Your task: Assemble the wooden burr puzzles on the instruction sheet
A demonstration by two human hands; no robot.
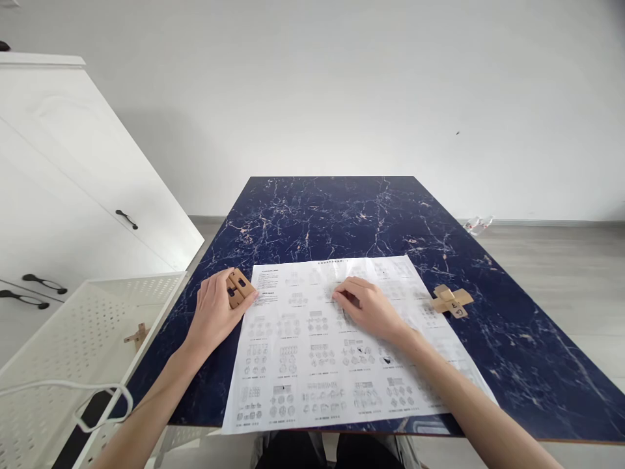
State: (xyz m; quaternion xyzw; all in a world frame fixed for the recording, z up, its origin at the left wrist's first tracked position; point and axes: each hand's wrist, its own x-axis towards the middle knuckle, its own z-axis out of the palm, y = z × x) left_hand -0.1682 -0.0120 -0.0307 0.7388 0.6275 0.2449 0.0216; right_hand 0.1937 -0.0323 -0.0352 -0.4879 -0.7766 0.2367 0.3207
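Observation:
My left hand (213,311) is closed round notched wooden puzzle pieces (239,286) at the left edge of a printed sheet. The pieces lie side by side, with dark notches and a mark on one of them. A large white instruction sheet (317,371), covered in rows of small diagrams, lies on the table below both hands. Over its upper middle, my right hand (368,305) rests with curled fingers, thumb and fingertips close together; nothing shows in it. Right of the sheet sits a cross-shaped assembly of wooden pieces (452,301) with letters on it.
The dark blue marbled table (332,215) reaches toward the wall. At the left, a white perforated basket (141,279) contains another wooden piece (138,335) and a white cable (105,389). Behind it stands a white cabinet (73,163). A clear plastic item (478,225) is beyond the table's right edge.

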